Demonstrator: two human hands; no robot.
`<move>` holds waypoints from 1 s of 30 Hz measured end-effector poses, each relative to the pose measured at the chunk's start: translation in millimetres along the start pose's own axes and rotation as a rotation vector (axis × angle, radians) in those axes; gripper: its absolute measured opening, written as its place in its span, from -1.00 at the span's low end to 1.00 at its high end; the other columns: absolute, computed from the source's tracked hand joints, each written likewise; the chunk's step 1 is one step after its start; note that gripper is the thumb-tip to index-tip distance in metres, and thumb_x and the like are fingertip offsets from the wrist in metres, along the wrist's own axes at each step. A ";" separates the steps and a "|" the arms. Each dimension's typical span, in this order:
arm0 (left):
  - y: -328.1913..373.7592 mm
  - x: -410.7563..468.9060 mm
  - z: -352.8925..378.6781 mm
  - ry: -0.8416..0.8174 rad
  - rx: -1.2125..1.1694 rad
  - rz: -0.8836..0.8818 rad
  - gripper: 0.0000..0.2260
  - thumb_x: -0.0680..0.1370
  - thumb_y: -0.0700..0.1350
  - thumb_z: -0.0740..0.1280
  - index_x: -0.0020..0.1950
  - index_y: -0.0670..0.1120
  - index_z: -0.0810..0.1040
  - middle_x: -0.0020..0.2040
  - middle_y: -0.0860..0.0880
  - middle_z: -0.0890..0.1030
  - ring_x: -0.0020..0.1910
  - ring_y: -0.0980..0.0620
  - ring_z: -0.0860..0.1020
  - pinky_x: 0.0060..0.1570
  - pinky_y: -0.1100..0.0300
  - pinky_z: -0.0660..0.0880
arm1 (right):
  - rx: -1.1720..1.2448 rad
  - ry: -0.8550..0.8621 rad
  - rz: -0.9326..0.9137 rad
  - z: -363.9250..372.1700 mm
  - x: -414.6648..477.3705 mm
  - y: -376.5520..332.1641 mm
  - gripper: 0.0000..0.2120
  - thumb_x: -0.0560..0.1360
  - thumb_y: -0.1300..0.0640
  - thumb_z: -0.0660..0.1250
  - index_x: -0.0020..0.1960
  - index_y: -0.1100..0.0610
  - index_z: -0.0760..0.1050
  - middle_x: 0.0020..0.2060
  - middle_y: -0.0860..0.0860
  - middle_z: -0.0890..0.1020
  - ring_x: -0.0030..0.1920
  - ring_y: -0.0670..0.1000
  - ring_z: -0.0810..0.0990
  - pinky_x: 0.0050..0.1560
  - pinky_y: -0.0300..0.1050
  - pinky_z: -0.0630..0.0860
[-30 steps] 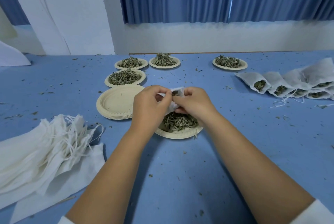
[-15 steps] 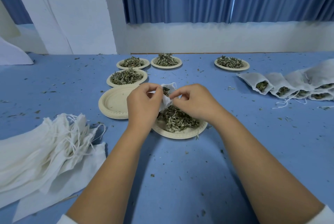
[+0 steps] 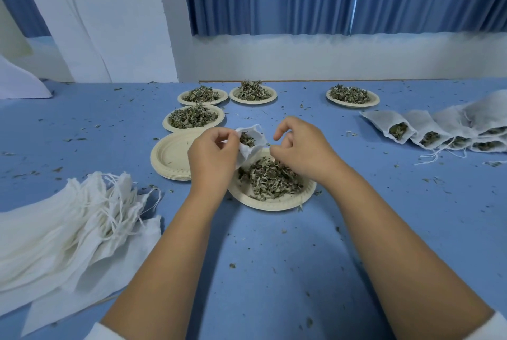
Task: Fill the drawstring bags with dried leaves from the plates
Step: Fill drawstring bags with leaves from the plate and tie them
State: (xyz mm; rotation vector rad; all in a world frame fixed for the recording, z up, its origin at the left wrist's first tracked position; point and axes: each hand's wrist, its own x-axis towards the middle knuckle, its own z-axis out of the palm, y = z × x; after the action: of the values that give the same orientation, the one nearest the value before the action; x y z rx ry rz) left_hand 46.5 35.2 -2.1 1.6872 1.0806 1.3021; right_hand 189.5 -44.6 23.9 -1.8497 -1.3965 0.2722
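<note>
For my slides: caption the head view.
Left hand holds an open bag over a plate of leaves; right hand beside it.

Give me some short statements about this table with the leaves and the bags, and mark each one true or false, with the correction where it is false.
1. The left hand holds a white drawstring bag with its mouth open. True.
2. The stack beside that hand is heaped with leaves. False: the stack of plates is empty.
3. A row of filled bags lies on the right of the table. True.
4. The unfilled bags lie on the right too. False: the pile of unfilled bags lies on the left.
5. Five plates, the nearest plate included, hold dried leaves. True.
</note>
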 end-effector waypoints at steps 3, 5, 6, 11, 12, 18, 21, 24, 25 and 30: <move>-0.5 0.2 0.6 -0.012 -0.001 -0.013 -0.90 0.57 -0.12 0.35 -0.07 -0.05 0.66 -0.22 0.16 0.63 -0.28 0.27 0.53 -0.24 0.37 0.41 | -0.215 -0.112 0.034 4.9 0.4 8.3 -0.77 0.44 -0.01 0.43 0.05 -0.01 0.50 -0.11 -0.06 0.58 -0.06 -0.05 0.52 -0.12 -0.12 0.44; -1.2 0.1 1.6 -0.020 0.004 -0.003 -0.90 0.57 -0.12 0.35 -0.05 -0.06 0.67 -0.20 0.16 0.64 -0.28 0.30 0.53 -0.26 0.43 0.41 | -0.309 -0.182 0.029 12.3 0.2 11.6 -0.59 0.43 -0.13 0.45 0.22 -0.04 0.49 0.10 -0.04 0.53 0.11 -0.02 0.50 0.04 -0.11 0.44; -1.6 0.0 2.0 -0.022 0.006 0.002 -0.90 0.57 -0.12 0.35 -0.05 -0.07 0.67 -0.20 0.16 0.64 -0.29 0.32 0.52 -0.27 0.46 0.41 | -0.333 -0.193 0.025 16.3 -0.1 12.0 -0.52 0.42 -0.15 0.44 0.29 -0.05 0.47 0.17 -0.01 0.50 0.17 0.01 0.49 0.11 -0.09 0.43; -3.0 0.6 1.1 0.003 0.000 0.014 -0.92 0.56 -0.13 0.35 -0.09 -0.02 0.64 -0.23 0.20 0.61 -0.30 0.38 0.51 -0.28 0.52 0.39 | -0.401 -0.170 -0.005 27.0 -2.2 15.1 -0.67 0.47 0.00 0.43 0.22 0.00 0.56 0.11 0.01 0.57 0.14 0.05 0.52 -0.01 -0.14 0.40; -2.9 1.0 0.5 0.015 -0.008 0.015 -0.91 0.56 -0.12 0.35 -0.10 0.00 0.63 -0.24 0.20 0.61 -0.30 0.37 0.52 -0.28 0.51 0.39 | -0.403 -0.164 -0.008 27.2 -2.5 15.4 -0.73 0.48 0.04 0.43 0.17 0.01 0.59 0.07 0.00 0.58 0.11 0.04 0.53 -0.05 -0.15 0.38; -3.6 7.8 -6.9 0.123 -0.066 -0.001 -0.87 0.56 -0.12 0.33 -0.09 -0.08 0.67 -0.19 0.14 0.65 -0.29 0.33 0.52 -0.27 0.51 0.37 | -0.221 -0.079 0.010 17.0 1.0 13.7 -0.84 0.44 0.06 0.48 0.00 0.05 0.65 -0.09 -0.07 0.63 -0.04 -0.07 0.54 -0.08 -0.19 0.41; -3.9 7.7 -6.9 0.109 -0.077 -0.024 -0.86 0.56 -0.13 0.33 -0.08 -0.10 0.68 -0.13 0.10 0.68 -0.24 0.30 0.55 -0.26 0.52 0.38 | 0.034 0.014 0.041 6.1 3.4 7.7 -0.88 0.39 0.05 0.53 -0.11 0.00 0.64 -0.23 -0.16 0.61 -0.20 -0.18 0.55 -0.12 -0.26 0.45; -1.9 4.3 -4.9 0.068 -0.095 -0.028 -0.88 0.56 -0.13 0.34 -0.11 -0.05 0.68 -0.15 0.13 0.68 -0.19 0.27 0.58 -0.19 0.45 0.43 | 0.301 0.126 0.075 -3.7 3.5 3.7 -0.86 0.38 0.08 0.55 -0.12 -0.01 0.62 -0.25 -0.16 0.63 -0.31 -0.28 0.55 -0.24 -0.40 0.47; -1.1 3.1 -4.2 0.057 -0.102 -0.030 -0.89 0.56 -0.12 0.36 -0.11 -0.02 0.68 -0.16 0.16 0.67 -0.18 0.27 0.58 -0.16 0.42 0.45 | 0.401 0.151 0.093 -6.1 2.8 2.3 -0.86 0.39 0.08 0.55 -0.12 -0.01 0.61 -0.24 -0.14 0.64 -0.33 -0.29 0.56 -0.31 -0.42 0.46; -0.4 0.2 0.9 -0.002 -0.074 -0.022 -0.90 0.54 -0.11 0.39 -0.08 -0.05 0.70 -0.22 0.16 0.65 -0.28 0.29 0.54 -0.18 0.36 0.45 | 0.896 0.104 0.200 -8.0 3.3 -2.7 -0.84 0.45 0.17 0.48 0.02 0.16 0.65 -0.14 0.03 0.65 -0.30 -0.15 0.54 -0.27 -0.35 0.49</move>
State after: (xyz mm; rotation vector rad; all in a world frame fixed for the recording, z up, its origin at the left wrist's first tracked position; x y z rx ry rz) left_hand 47.3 35.5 -2.5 1.6175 1.0340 1.3100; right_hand 193.6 -45.1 32.0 -1.2128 -0.7984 0.7515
